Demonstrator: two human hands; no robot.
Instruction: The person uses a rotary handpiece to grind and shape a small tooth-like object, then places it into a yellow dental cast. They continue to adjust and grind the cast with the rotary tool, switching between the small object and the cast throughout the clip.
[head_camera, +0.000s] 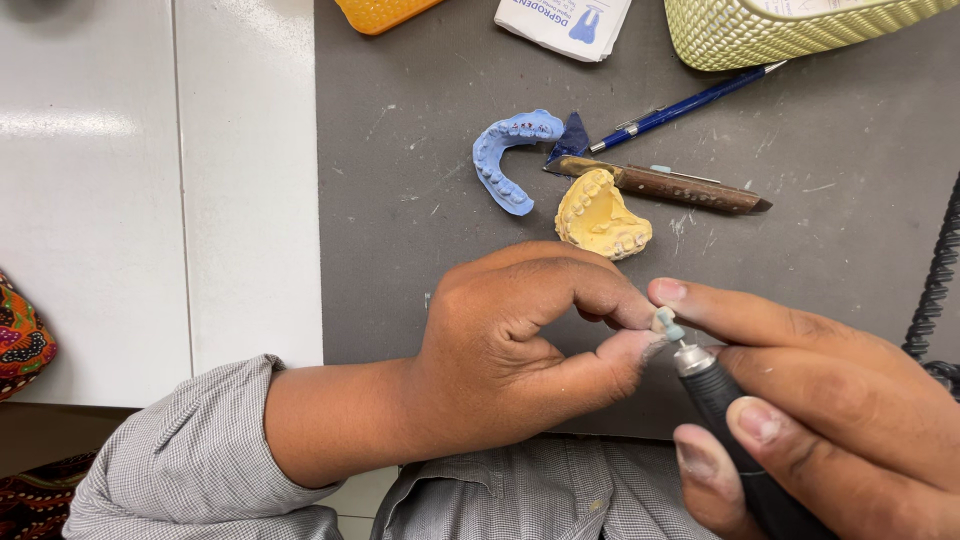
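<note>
2 hands are at work over the dark grey surface (400, 200), near its front edge. My left hand (510, 345) has its grip closed, thumb and forefinger pinched together on something too small and too hidden to identify. My right hand (840, 400) has its grip clamped around a dark rotary handpiece (725, 420), whose small pale blue-grey polishing tip (666, 323) touches the pinched fingertips of my left hand. My right forefinger lies along the top of that tip.

Beyond the hands, 1 yellow dental cast (600, 215) lies on the surface, just beside 1 blue impression arch (505, 160), the two apart. 1 wooden-handled knife (680, 187) lies behind the cast, touching its far edge as far as I can tell, and 1 blue pen (690, 105) lies angled past it. 1 pale green woven basket (780, 35) stands at the far right edge, 1 white packet (565, 22) at the far middle, 1 orange tray (380, 12) to its left. A black coiled cord (935, 275) runs down the right margin.
</note>
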